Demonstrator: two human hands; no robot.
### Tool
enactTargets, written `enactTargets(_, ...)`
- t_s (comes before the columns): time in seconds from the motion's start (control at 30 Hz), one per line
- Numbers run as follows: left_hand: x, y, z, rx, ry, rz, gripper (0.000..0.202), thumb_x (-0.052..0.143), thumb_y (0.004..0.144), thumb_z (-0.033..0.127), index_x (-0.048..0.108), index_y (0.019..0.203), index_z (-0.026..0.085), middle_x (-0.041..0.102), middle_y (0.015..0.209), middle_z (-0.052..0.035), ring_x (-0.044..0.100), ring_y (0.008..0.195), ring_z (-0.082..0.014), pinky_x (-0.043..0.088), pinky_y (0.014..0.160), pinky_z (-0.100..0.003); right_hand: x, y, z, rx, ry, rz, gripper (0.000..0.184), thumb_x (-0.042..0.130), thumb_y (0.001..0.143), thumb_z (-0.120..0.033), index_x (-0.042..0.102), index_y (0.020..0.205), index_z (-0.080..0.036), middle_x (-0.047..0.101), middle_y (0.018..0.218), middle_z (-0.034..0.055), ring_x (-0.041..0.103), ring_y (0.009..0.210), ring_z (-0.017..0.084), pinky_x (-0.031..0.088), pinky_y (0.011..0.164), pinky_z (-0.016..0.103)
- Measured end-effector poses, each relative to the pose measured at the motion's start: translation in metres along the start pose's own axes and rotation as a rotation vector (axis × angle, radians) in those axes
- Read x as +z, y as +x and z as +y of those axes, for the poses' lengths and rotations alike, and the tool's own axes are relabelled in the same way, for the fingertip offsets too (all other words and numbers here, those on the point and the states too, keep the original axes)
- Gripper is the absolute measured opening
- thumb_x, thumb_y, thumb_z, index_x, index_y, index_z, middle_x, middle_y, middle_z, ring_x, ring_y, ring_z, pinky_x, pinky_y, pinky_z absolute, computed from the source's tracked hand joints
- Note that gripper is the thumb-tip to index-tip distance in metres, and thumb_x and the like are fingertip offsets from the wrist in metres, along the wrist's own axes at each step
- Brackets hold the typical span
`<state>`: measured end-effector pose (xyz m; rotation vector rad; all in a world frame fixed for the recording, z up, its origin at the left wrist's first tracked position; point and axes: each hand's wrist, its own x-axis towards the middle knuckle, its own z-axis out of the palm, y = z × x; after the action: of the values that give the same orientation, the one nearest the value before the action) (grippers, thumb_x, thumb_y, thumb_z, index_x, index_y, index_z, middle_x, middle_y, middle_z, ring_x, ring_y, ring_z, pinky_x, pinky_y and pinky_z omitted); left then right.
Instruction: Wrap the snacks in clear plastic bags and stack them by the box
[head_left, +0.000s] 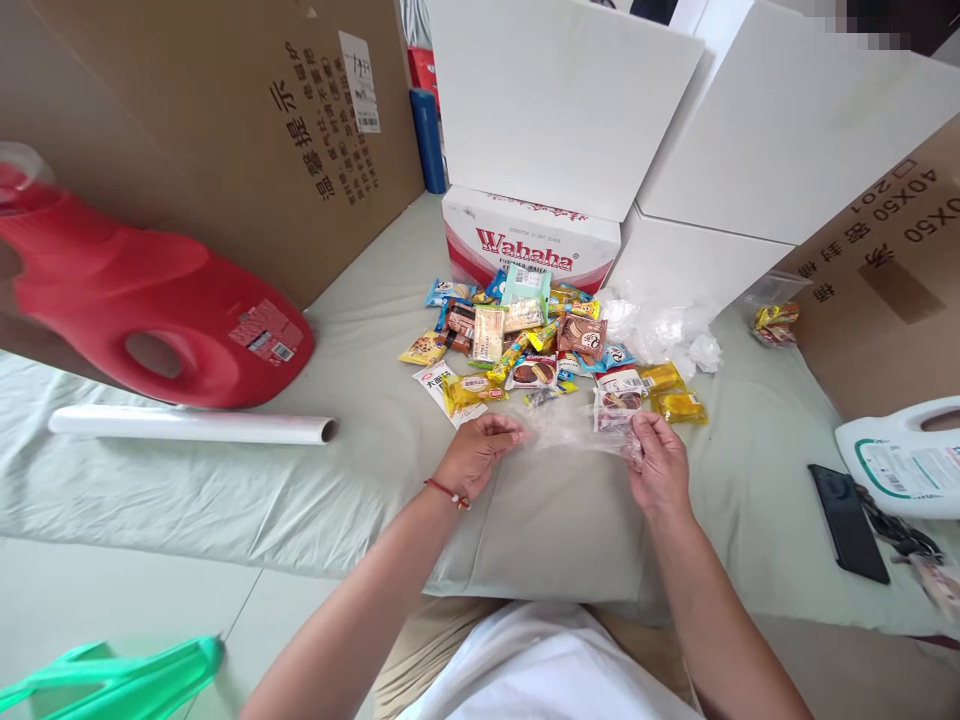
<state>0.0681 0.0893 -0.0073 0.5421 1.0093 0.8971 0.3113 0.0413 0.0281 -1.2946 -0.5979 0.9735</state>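
Clear plastic [564, 428] held between spread hands, left hand [480, 452] and right hand [661, 462] pinching opposite ends, forearms [369, 592] angled inward.

The bag [562, 428] looks crinkled, glossy clear plastic; the sheet [360, 480], matt creased cloth.

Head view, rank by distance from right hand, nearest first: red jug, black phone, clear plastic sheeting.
From the right hand:
1. Clear plastic sheeting: in its fingers, stretching across to the left hand.
2. Black phone: off to the right.
3. Red jug: far left, beyond the left hand.
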Motion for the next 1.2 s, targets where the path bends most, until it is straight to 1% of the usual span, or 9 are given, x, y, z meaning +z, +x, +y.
enactTargets(0.13,-0.018,-0.006,0.014,-0.084,0.074,-0.052,0.034,0.093,0.043,0.017,0.074,0.072,0.013,0.073,0.080,-0.0038,0.069,0.082,-0.0164,0.053,0.081,-0.026,-0.018,0.004,-0.005,0.038,-0.030,0.026,0.046,0.091,0.061,-0.052,0.063,0.079,-0.021,0.046,0.060,-0.0088,0.029,0.047,0.006,0.024,0.041,0.021)
enactTargets(0.33,-0.027,-0.017,0.022,-0.053,0.161,0.034,0.027,0.085,0.046,0.017,0.067,0.065,0.015,0.066,0.071,0.0004,0.061,0.069,-0.0111,0.048,0.068,-0.023,-0.049,0.006,0.006,-0.006,-0.155,0.028,0.043,0.085,0.068,-0.055,0.064,0.083,-0.021,0.054,0.068,-0.0055,0.043,0.057,0.010,0.037,0.052,0.023)
enactTargets(0.47,-0.022,-0.021,0.017,-0.008,0.205,0.113,0.021,0.074,0.052,0.022,0.061,0.068,0.017,0.064,0.068,0.0020,0.057,0.061,-0.0108,0.043,0.060,-0.023,-0.068,0.008,0.016,-0.021,-0.486,-0.057,0.040,0.072,0.079,-0.058,0.067,0.092,-0.021,0.056,0.070,-0.0027,0.047,0.060,0.014,0.041,0.056,0.027)
enactTargets(0.63,-0.009,-0.021,0.004,0.098,0.233,0.167,0.014,0.062,0.058,0.024,0.058,0.071,0.019,0.062,0.066,0.0039,0.052,0.057,-0.0101,0.035,0.055,-0.023,-0.055,0.000,-0.010,-0.582,-0.964,0.041,0.033,0.062,0.089,-0.044,0.069,0.110,-0.019,0.064,0.110,0.0107,0.058,0.089,0.023,0.052,0.084,0.042)
enactTargets(0.7,-0.004,-0.021,0.001,0.124,0.245,0.163,0.013,0.060,0.058,0.024,0.058,0.070,0.019,0.062,0.065,0.0041,0.052,0.057,-0.0100,0.035,0.055,-0.023,-0.033,-0.006,-0.020,-0.678,-0.918,-0.222,0.031,0.060,0.094,-0.037,0.068,0.119,-0.022,0.063,0.121,0.0112,0.059,0.085,0.021,0.053,0.081,0.040)
enactTargets(0.83,0.003,-0.023,-0.001,0.127,0.247,0.148,0.011,0.060,0.056,0.024,0.058,0.066,0.018,0.058,0.060,0.0048,0.051,0.057,-0.0102,0.036,0.056,-0.022,0.021,-0.011,-0.013,-0.517,-0.843,-0.937,0.066,0.069,0.091,-0.030,0.045,0.152,-0.027,0.050,0.150,0.0134,0.063,0.087,0.020,0.054,0.073,0.035)
enactTargets(0.9,0.006,-0.023,-0.002,0.110,0.231,0.156,0.013,0.061,0.056,0.025,0.056,0.066,0.019,0.059,0.061,0.0046,0.053,0.056,-0.0104,0.037,0.055,-0.022,0.040,-0.007,-0.001,-0.484,-0.902,-1.018,0.068,0.072,0.089,-0.024,0.045,0.152,-0.024,0.062,0.137,0.0118,0.063,0.098,0.023,0.052,0.082,0.037)
enactTargets(1.03,0.009,-0.018,-0.003,0.072,0.188,0.186,0.018,0.064,0.057,0.026,0.054,0.071,0.019,0.068,0.073,0.0005,0.059,0.060,-0.0122,0.044,0.058,-0.024,0.050,0.005,0.012,-0.514,-0.974,-1.057,0.018,0.068,0.092,-0.017,0.072,0.109,-0.023,0.071,0.089,0.0037,0.059,0.091,0.022,0.046,0.084,0.036)
enactTargets(1.2,0.010,-0.007,-0.002,0.071,0.139,0.275,0.021,0.063,0.062,0.031,0.048,0.073,0.021,0.066,0.075,0.0004,0.059,0.060,-0.0121,0.045,0.056,-0.024,0.043,0.004,-0.002,-0.695,-0.975,-1.012,0.011,0.060,0.097,-0.018,0.071,0.095,-0.021,0.066,0.090,0.0061,0.051,0.089,0.022,0.043,0.080,0.034)
